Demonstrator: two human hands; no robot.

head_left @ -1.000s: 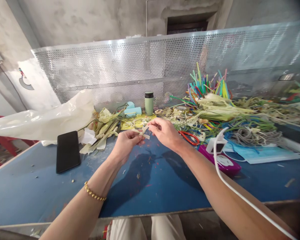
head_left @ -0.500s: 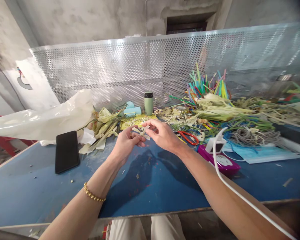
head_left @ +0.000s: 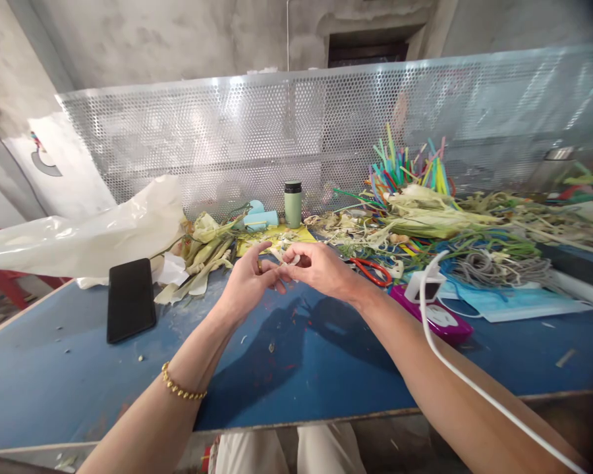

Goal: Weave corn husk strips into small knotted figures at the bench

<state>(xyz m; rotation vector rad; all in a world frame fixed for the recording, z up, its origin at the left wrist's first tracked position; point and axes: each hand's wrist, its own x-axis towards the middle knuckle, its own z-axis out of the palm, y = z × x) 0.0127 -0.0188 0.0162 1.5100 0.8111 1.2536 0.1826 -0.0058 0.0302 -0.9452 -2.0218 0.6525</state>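
Above the middle of the blue table [head_left: 178, 408], a small pale strip of what looks like dried corn husk [head_left: 278, 254] is pinched between my fingertips. My left hand [head_left: 250, 280] grips it from the left, with the index finger raised. From the right, my right hand [head_left: 321, 268] holds it between thumb and forefinger. Both hands almost touch, and fingers cover most of the strip. Behind them lies a yellow sheet [head_left: 304, 235] with pale scraps on it. Red-handled scissors [head_left: 373, 271] rest just right of my right hand.
A black phone [head_left: 131, 301] and husk pieces [head_left: 205, 253] lie left, beside a plastic bag [head_left: 123, 230]. A green bottle [head_left: 292, 205] stands behind. Rightward are husk bundles [head_left: 425, 210], coloured pipe cleaners [head_left: 400, 168], a purple box [head_left: 439, 319] and a white cable [head_left: 454, 375] crossing over my right forearm.
The strip, spread flat between both hands before, now shows less and looks folded or bunched at the fingertips. My right fingers have curled in closer to my left hand.
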